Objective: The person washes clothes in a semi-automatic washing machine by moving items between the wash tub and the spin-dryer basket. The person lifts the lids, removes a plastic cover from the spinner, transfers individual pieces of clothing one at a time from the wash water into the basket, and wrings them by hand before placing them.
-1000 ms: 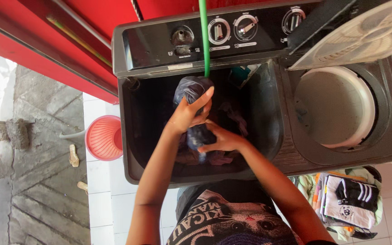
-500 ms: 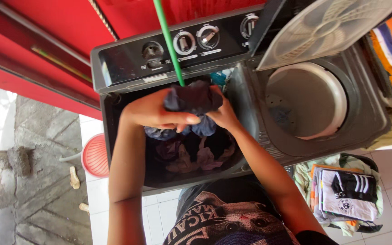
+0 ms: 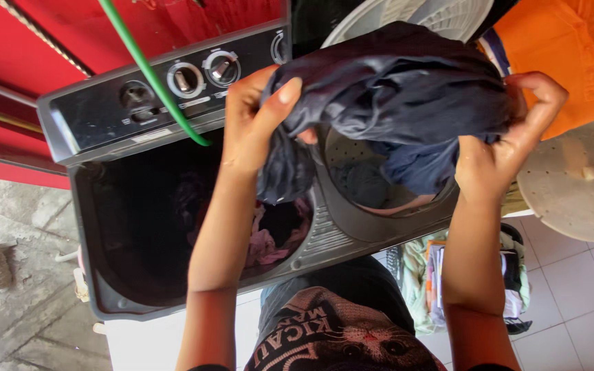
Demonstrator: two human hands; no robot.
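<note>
Dark garment (image 3: 407, 89) lifted out of the wash tub (image 3: 139, 227) and carried right, above the spin drum (image 3: 372, 182).
Left hand (image 3: 259, 117) and right hand (image 3: 503, 148) both gripped the bunched cloth between them.

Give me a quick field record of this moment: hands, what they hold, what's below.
left hand: grips one end of the dark garment, thumb over the cloth
right hand: grips the other end, fingers curled
garment position: bunched, held above the spin tub
wash tub: open, pink clothes inside
green hose: runs into wash tub
</note>
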